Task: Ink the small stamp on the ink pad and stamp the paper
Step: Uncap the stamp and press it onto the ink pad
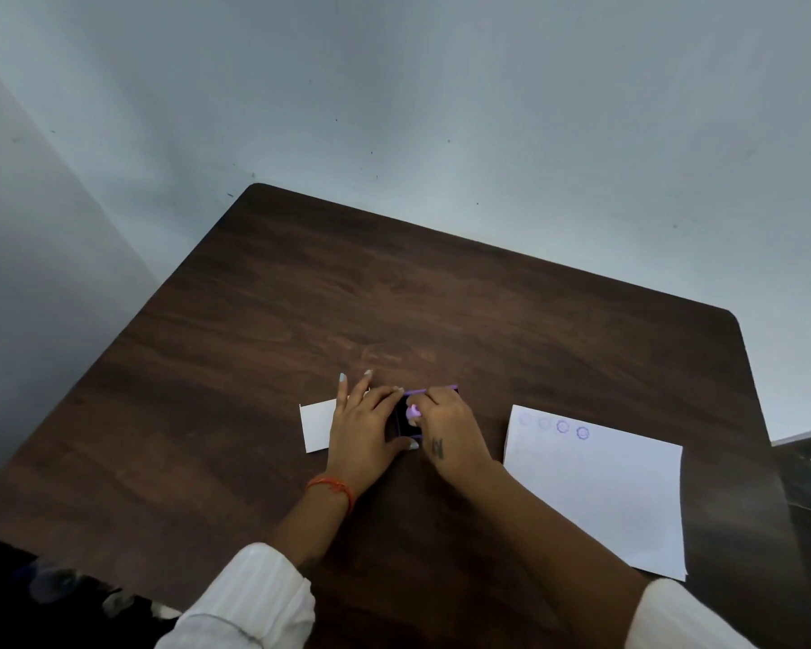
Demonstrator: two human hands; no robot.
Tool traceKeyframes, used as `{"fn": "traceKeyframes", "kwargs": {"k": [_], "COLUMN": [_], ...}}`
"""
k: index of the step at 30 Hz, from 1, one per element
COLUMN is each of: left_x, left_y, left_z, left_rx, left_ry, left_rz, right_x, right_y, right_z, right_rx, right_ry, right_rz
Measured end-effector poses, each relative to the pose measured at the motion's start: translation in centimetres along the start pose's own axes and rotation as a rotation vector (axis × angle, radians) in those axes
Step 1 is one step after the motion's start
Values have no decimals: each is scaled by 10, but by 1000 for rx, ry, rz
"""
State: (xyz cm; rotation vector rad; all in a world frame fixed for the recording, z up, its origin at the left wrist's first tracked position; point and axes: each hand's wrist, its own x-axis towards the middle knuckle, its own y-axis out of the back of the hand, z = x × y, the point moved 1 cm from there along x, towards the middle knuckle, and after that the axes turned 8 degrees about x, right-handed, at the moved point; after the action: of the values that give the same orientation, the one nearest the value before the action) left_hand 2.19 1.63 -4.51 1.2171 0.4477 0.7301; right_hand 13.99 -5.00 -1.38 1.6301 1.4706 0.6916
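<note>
A small purple ink pad [409,429] with a dark inking surface lies on the brown table [441,297], between my two hands. My left hand [364,426] rests against the pad's left side, thumb at its near edge, fingers spread. My right hand [445,426] pinches a small light-purple stamp [413,411] and holds it down on the pad. A white sheet of paper [600,489] lies to the right, with a row of several round purple stamp marks [563,427] along its far edge.
A small white card [318,426] lies to the left, partly under my left hand. A grey wall stands behind the table. The table's right edge runs close to the paper.
</note>
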Motion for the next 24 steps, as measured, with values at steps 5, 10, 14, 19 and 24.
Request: {"fn": "traceKeyframes", "kwargs": {"k": [5, 10, 14, 19, 24], "left_x": [0, 1, 0, -1, 0], "left_y": [-4, -3, -1, -2, -4], "left_z": [-1, 0, 1, 1, -1], "left_rx": [6, 11, 8, -6, -5], "left_ry": [-14, -28, -34, -27, -25], "left_rz": [-22, -51, -39, -25, -38], "right_x": [-1, -1, 4, -3, -6], "right_y": [-5, 2, 26, 32, 16], "right_z": [1, 1, 5, 21, 23], "right_rx": [-43, -29, 280, 192, 20], "right_ry": [65, 101, -34, -104, -8], "right_rz": [40, 34, 89, 107, 76]}}
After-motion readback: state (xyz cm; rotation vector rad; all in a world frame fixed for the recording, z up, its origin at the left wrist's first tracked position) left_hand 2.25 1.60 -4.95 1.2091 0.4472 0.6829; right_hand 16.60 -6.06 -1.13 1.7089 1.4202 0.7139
